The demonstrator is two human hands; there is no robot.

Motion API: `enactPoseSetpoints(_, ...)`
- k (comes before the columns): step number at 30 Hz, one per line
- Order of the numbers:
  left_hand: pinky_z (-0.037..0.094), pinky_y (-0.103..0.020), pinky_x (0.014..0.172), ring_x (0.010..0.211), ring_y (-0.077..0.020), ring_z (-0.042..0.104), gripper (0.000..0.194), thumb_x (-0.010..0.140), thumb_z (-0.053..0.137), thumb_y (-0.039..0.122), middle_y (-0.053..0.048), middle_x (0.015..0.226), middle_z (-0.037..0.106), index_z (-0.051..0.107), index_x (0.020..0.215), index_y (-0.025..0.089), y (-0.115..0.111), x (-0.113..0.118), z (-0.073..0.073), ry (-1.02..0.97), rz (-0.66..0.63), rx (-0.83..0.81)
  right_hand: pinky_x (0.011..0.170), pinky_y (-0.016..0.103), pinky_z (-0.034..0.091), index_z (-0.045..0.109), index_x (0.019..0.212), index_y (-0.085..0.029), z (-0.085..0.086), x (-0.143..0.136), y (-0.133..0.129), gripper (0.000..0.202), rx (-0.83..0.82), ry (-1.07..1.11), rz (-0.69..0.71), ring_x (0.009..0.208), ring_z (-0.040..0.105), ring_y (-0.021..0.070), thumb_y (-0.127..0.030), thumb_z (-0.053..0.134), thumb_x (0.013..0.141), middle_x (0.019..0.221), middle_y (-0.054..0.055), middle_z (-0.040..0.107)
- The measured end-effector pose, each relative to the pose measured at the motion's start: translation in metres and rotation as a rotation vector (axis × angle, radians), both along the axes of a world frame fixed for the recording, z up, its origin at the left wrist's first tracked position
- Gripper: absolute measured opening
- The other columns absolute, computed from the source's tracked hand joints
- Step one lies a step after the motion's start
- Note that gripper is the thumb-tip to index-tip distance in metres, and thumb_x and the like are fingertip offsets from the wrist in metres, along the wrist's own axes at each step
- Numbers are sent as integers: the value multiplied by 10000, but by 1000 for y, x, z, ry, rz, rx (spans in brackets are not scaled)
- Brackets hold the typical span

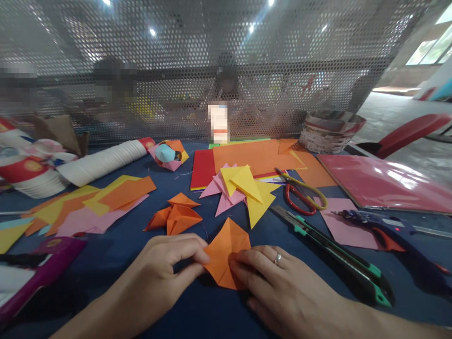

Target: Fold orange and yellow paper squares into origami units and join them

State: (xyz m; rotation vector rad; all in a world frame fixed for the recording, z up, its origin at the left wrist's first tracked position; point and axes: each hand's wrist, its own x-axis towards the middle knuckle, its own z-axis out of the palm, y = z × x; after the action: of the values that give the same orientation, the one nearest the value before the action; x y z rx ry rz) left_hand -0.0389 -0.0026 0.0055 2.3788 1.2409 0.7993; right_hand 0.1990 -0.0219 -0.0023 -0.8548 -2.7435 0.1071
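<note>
An orange piece of creased paper [226,254] lies between my two hands near the front of the blue table. My left hand [173,263] pinches its left corner between thumb and forefinger. On the right side of the same paper, the fingers of my right hand [270,273], which wears a ring, are pressed together on its surface and edge. Just beyond are folded orange pieces [178,214], and behind them a pile of folded yellow and pink pieces [243,186].
Right of my hands lie a green-and-black cutter [335,254], scissors [305,195] and a glue gun [388,230]. Paper sheets [250,157] and a basket [330,132] stand farther back. Stacked paper cups [109,162], coloured strips [95,202] and a purple object [52,268] are leftward.
</note>
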Motion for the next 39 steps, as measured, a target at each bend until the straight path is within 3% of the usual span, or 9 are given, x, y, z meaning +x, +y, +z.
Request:
enactPoseSetpoints(3, 522, -127, 681, 753, -107, 697, 99, 773, 590, 193, 61, 794, 720, 659, 773, 263, -2, -4, 2, 10, 74, -76, 877, 352, 496, 598, 1120, -189, 0, 0, 0, 221, -11, -16, -9, 998, 587, 208, -205, 506, 920, 1113, 58, 624)
enactPoseSetpoints(6, 536, -125, 673, 762, -111, 697, 170, 746, 658, 293, 66, 882, 726, 668, 916, 303, -3, -6, 3, 8, 139, -302, 873, 360, 499, 598, 1127, -183, -1, 1, 1, 235, 2, -7, -7, 1010, 583, 219, -201, 526, 904, 1128, 61, 624)
enactPoseSetpoints(10, 538, -135, 630, 751, -120, 693, 205, 816, 599, 405, 37, 913, 731, 637, 966, 270, -4, 0, 1, -41, 139, -475, 854, 345, 501, 608, 1093, -171, -4, 1, 4, 211, 27, 27, 17, 992, 588, 213, -205, 497, 916, 1131, 60, 630)
enactPoseSetpoints(13, 524, -152, 575, 659, -122, 672, 182, 812, 593, 403, 31, 820, 726, 625, 906, 250, -6, 7, -6, -18, 202, -345, 840, 348, 502, 607, 1089, -162, -8, 0, 5, 214, 60, 53, 3, 970, 588, 220, -233, 530, 904, 1118, 58, 637)
enactPoseSetpoints(16, 523, -151, 606, 647, -106, 660, 116, 814, 572, 296, 51, 827, 718, 612, 919, 268, -8, 9, -11, 19, 213, -165, 833, 334, 504, 592, 1122, -159, -11, -1, 6, 249, 60, 65, -7, 950, 588, 213, -232, 555, 887, 1106, 52, 638)
enactPoseSetpoints(19, 532, -128, 643, 688, -96, 683, 195, 807, 553, 210, 64, 853, 721, 594, 982, 285, -9, 8, -11, 6, 157, -51, 828, 317, 508, 581, 1148, -156, -12, -2, 7, 260, 47, 73, -3, 939, 590, 199, -216, 517, 903, 1097, 56, 634)
enactPoseSetpoints(25, 540, -112, 767, 820, -111, 718, 420, 719, 694, 219, 96, 973, 732, 551, 1092, 349, -12, 8, -5, 43, 87, 151, 821, 323, 514, 599, 1098, -166, -15, 0, 6, 228, 30, 60, -5, 953, 590, 206, -217, 527, 887, 1089, 60, 636)
enactPoseSetpoints(34, 516, -90, 802, 861, -85, 708, 385, 783, 600, 142, 96, 1001, 721, 536, 1109, 336, -15, 9, -8, 60, 49, 116, 814, 335, 522, 593, 1101, -160, -14, -2, 8, 254, 45, 59, -6, 942, 593, 212, -188, 557, 851, 1087, 56, 637)
enactPoseSetpoints(39, 534, -135, 740, 831, -99, 701, 374, 826, 490, 110, 64, 944, 714, 503, 1143, 308, -16, 11, -7, 111, -7, 131, 815, 336, 519, 567, 1171, -166, -15, -2, 8, 319, 48, 61, -9, 938, 592, 209, -241, 569, 861, 1089, 57, 632)
